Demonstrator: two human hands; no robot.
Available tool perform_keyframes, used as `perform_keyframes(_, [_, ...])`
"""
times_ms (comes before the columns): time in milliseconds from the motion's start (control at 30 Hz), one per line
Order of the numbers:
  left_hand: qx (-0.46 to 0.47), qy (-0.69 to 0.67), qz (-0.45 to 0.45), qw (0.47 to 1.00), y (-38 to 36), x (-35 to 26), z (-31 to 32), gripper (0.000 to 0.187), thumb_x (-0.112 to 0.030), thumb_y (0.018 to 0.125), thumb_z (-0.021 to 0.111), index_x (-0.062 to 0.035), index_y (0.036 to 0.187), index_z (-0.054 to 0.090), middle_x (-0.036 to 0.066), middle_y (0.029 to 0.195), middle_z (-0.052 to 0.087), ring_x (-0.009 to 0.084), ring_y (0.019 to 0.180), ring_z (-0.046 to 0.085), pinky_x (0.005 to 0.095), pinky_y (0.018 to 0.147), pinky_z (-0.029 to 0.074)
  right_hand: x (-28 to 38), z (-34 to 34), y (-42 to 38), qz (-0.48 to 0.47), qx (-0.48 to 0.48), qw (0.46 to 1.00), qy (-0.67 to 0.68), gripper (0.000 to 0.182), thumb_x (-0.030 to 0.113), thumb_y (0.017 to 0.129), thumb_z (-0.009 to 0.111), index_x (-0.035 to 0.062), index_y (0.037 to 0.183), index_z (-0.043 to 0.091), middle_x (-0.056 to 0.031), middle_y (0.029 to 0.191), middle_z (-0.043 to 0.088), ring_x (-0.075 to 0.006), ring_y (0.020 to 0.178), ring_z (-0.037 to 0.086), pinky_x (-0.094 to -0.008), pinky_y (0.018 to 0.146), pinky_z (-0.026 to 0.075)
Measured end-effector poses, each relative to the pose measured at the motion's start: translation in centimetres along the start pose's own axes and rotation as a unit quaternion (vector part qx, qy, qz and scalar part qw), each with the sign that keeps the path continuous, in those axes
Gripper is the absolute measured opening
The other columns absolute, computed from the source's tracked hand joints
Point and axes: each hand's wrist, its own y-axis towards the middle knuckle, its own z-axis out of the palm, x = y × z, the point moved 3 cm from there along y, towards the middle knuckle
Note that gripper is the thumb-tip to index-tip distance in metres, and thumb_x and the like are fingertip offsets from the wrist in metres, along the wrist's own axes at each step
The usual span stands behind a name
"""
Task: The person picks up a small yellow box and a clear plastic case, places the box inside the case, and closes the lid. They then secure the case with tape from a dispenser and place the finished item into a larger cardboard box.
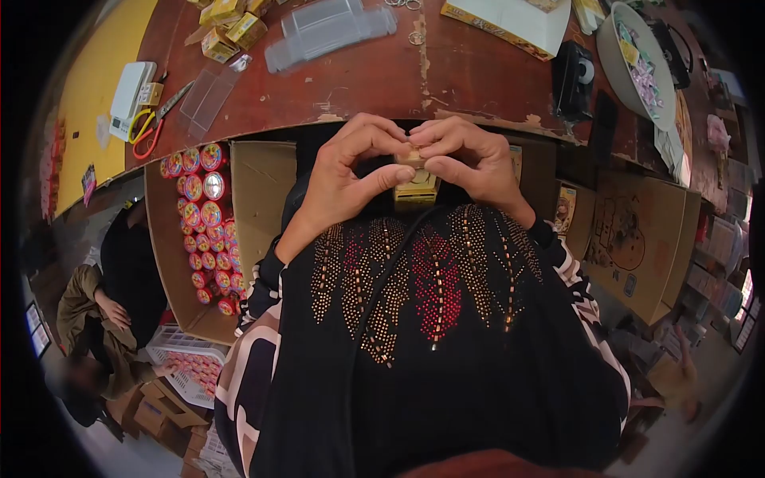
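A small yellow box (416, 192) is held upright between my two hands, just in front of the table's near edge. My left hand (348, 166) grips it from the left, its thumb across the near face and its fingers curled at the top. From the right, my right hand (476, 162) pinches the upper end with thumb and fingertips. The fingertips of both hands almost meet over the top of the box, so that part is largely hidden.
On the worn red table (358, 92) lie scissors (151, 123), a white scale (131, 97), plastic trays (331, 33), small yellow boxes (231, 30) and a tape dispenser (574, 80). A basin (666, 111) stands right. Cartons flank me, one holding round pink-lidded containers (209, 215). Another person (103, 311) sits left.
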Motion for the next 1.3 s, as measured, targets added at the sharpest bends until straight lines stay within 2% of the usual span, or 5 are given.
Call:
perform_keyframes(133, [0.029,0.104,0.023,0.994,0.8,-1.3,0.3,0.019,-0.004,0.080,0.077,-0.0022,0.098,0.071,0.007,0.101,0.063,0.0136,0.094,0.066,0.0265,0.083,0.055,1.8,0.2,0.5,0.115,0.007,0.993,0.007,0.013,-0.002,0.085,0.070,-0.0026,0.098,0.068,-0.0157,0.109,0.067,-0.0208,0.112,0.062,-0.0338,0.098,0.050])
perform_keyframes(700, [0.003,0.099,-0.005,0.995,1.7,-1.1,0.1,0.011,-0.007,0.086,0.073,-0.0008,0.095,0.073,0.006,0.092,0.065,0.0112,0.081,0.065,0.0247,0.072,0.053,1.2,-0.3,1.0,0.100,-0.023,0.994,-0.049,0.006,0.003,0.088,0.069,-0.0030,0.089,0.068,-0.0141,0.100,0.071,-0.0185,0.097,0.067,-0.0316,0.089,0.052])
perform_keyframes(933, [0.023,0.151,0.101,0.983,0.2,-0.2,0.1,0.021,-0.001,0.082,0.073,-0.0037,0.103,0.074,0.009,0.103,0.065,0.0159,0.099,0.064,0.0289,0.083,0.053,-0.3,-0.3,-0.1,-0.141,-0.013,0.982,-0.129,0.011,0.002,0.084,0.072,0.0004,0.095,0.072,-0.0127,0.105,0.071,-0.0241,0.101,0.068,-0.0338,0.089,0.054])
perform_keyframes(1133, [-0.002,-0.075,-0.049,0.996,-1.0,1.9,1.1,0.036,0.010,0.081,0.070,-0.0007,0.115,0.067,0.012,0.134,0.049,0.0189,0.115,0.058,0.0304,0.094,0.052,-0.2,-0.6,-1.2,-0.118,-0.047,0.973,-0.192,0.020,0.002,0.082,0.074,0.0034,0.102,0.070,-0.0117,0.111,0.070,-0.0256,0.105,0.067,-0.0355,0.093,0.052])
perform_keyframes(1300, [0.032,-0.082,-0.045,0.995,-0.3,1.7,1.6,0.033,0.011,0.083,0.067,0.0002,0.114,0.064,0.015,0.138,0.046,0.0195,0.116,0.058,0.0318,0.096,0.052,0.4,-1.4,-2.0,-0.096,-0.057,0.978,-0.178,0.019,0.006,0.084,0.072,0.0047,0.103,0.070,-0.0100,0.113,0.069,-0.0253,0.108,0.066,-0.0339,0.094,0.051])
